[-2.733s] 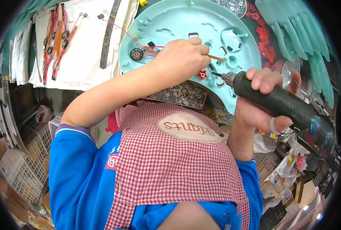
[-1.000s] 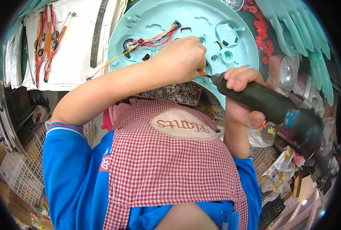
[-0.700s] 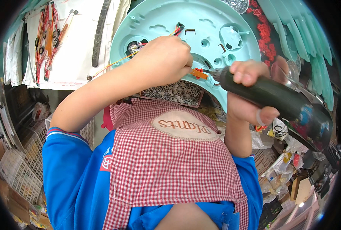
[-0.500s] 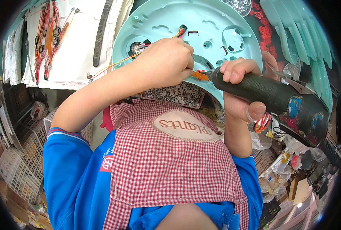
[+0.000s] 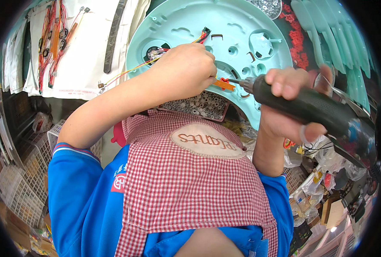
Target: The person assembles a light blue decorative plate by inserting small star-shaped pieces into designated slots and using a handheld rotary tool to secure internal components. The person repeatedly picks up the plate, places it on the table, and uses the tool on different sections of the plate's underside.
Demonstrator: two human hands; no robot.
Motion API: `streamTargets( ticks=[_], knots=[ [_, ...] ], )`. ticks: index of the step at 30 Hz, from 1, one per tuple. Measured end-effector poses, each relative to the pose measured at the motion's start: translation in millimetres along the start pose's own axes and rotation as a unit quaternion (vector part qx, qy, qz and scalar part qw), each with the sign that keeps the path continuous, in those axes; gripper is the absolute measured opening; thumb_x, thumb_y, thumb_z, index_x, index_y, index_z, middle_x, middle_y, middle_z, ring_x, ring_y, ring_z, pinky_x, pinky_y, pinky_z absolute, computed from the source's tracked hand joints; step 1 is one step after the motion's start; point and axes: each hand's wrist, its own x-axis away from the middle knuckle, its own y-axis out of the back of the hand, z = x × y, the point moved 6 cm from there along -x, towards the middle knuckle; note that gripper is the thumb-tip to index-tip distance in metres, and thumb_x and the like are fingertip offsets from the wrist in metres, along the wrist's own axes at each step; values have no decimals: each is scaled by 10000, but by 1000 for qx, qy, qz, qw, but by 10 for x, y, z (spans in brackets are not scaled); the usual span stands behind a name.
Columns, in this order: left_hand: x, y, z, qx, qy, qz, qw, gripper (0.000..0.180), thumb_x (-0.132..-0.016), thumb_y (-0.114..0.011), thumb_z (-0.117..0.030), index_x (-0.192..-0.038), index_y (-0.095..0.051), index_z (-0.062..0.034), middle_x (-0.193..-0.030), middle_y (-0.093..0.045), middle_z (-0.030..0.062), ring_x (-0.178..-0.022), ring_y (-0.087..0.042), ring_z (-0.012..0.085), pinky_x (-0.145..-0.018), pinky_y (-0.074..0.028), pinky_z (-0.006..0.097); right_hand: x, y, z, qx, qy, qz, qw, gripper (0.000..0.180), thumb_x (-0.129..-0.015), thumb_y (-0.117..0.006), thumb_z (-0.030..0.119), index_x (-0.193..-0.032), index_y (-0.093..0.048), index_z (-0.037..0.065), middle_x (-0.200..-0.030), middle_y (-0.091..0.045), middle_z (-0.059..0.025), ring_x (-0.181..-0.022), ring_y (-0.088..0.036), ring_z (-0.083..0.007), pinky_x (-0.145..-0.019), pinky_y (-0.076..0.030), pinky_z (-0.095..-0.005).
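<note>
My right hand (image 5: 291,96) is wrapped round a black electric screwdriver (image 5: 323,107) pointing left; its edges are smeared by motion. The bit ends beside a small red part on an orange circuit board strip (image 5: 224,85). My left hand (image 5: 184,70) is closed, its fingertips pinching the strip's left end; its palm side is hidden. Both hands are over a round turquoise plastic shell (image 5: 186,19). Red, yellow and black wires (image 5: 199,38) come out past my left hand to a small black connector. A thin metal tool (image 5: 349,97), partly hidden, shows behind my right hand.
A tray of screws (image 5: 194,106) sits between shell and apron. Beyond are a bowl of screws (image 5: 267,6), red plastic pieces (image 5: 299,38) and turquoise parts (image 5: 327,30). Wired speakers (image 5: 53,47) lie on white bags (image 5: 83,38) at the left.
The screwdriver and my right hand have moved right, drawing back from the orange strip, so more of the bit shows. My left hand has stayed nearly in place.
</note>
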Motion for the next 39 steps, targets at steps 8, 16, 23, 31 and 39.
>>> streamTargets(
  ticks=[8, 16, 23, 31, 39],
  knots=[
    [12, 12, -7, 25, -23, -24, 999, 90, -749, -688, -105, -791, -722, -33, -769, -629, 95, -783, -609, 295, -732, -499, 404, 165, -73, -253, 96, -146, -83, 981, 1142, -666, -830, 607, -1366, -240, -74, -842, -626, -104, -758, -632, -204, -739, -545, -311],
    [33, 13, -2, 35, -26, -30, 999, 100, -754, -681, -94, -808, -719, -20, -776, -627, 95, -797, -599, 297, -738, -493, 404, 10, -25, -67, 2, -3, -3, 1000, 1160, -687, -709, 749, -1402, -237, -33, -804, -607, -99, -714, -612, -202, -689, -547, -362],
    [52, 20, -3, 46, -23, -30, 998, 107, -752, -682, -93, -814, -716, -12, -796, -634, 102, -810, -599, 300, -748, -491, 405, 158, -68, -227, 128, -179, -38, 975, 1133, -663, -830, 608, -1363, -268, -83, -854, -637, -91, -763, -618, -167, -819, -497, -308],
    [64, -1, -11, 41, -28, -38, 998, 104, -762, -686, -90, -823, -719, -12, -801, -636, 95, -821, -601, 289, -762, -492, 397, 7, -69, -137, 33, -41, 24, 998, 1206, -670, -732, 736, -1414, -212, -59, -810, -605, -78, -727, -608, -185, -764, -520, -336],
    [-20, 51, -50, 48, -17, -107, 993, 140, -737, -739, -138, -815, -722, -23, -785, -634, 64, -810, -598, 259, -758, -493, 385, -45, -86, 32, -54, 12, 42, 998, 1092, -741, -670, 736, -1475, -253, 43, -836, -576, -67, -751, -570, -197, -751, -481, -393]
  ],
)
